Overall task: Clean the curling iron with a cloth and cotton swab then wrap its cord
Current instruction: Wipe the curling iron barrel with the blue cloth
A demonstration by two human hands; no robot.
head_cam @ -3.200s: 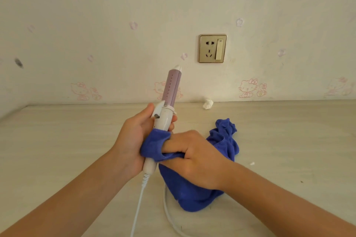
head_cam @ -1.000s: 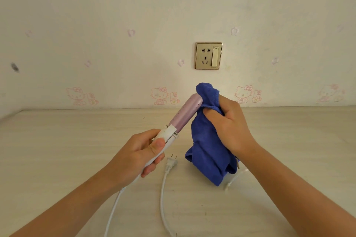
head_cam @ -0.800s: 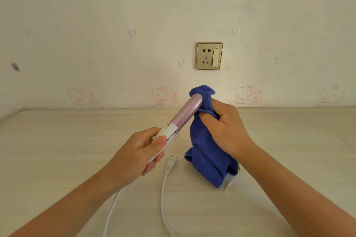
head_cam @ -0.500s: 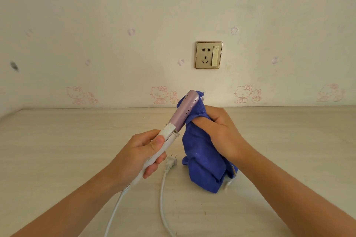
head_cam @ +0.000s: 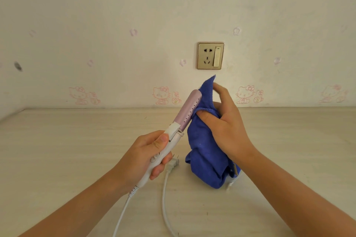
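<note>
Head view: left hand (head_cam: 148, 157) closed around white handle of curling iron (head_cam: 174, 132), lilac barrel tilted up-right. Right hand (head_cam: 224, 124) presses blue cloth (head_cam: 202, 152) against barrel, thumb clamping; cloth's tail hangs to table (head_cam: 57, 150). Cord (head_cam: 163, 198) and plug (head_cam: 173, 162) lie below.

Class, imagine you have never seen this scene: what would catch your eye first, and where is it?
First the bright blue cloth at centre, pressed by the right hand against the lilac barrel of the curling iron, which the left hand holds tilted by its white handle. Next the gold wall socket above them, empty, while the white plug lies on the table below.
</note>
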